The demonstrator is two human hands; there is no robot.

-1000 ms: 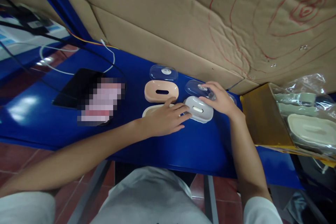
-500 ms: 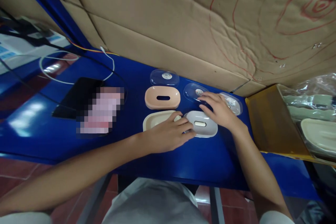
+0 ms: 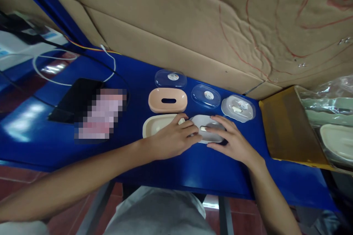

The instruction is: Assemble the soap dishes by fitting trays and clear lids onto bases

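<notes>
A light grey oval soap dish (image 3: 203, 120) with a slotted middle lies on the blue table between my hands. My left hand (image 3: 176, 137) has its bent fingers at the dish's left end, its back covering part of a cream soap dish (image 3: 151, 126). From the right, my right hand (image 3: 233, 137) spans the grey dish, thumb at the near rim and index finger at the far rim. Behind them sits a peach soap dish (image 3: 167, 107) with a dark slot. Clear lids (image 3: 170, 79) with round stickers lie farther back, one of them (image 3: 206, 96) behind the grey dish.
Another pale dish (image 3: 237, 113) under a clear lid lies at right. Beyond it stands an open cardboard box (image 3: 292, 128) holding pale green and cream pieces. To the left are a black flat object (image 3: 77, 99), a blurred pink item (image 3: 100, 114) and a white cable (image 3: 114, 64). Cardboard (image 3: 165, 25) backs the table.
My right hand has moved from above the clear lids at the back down to the grey dish. My left hand stays almost in place. The view has shifted slightly.
</notes>
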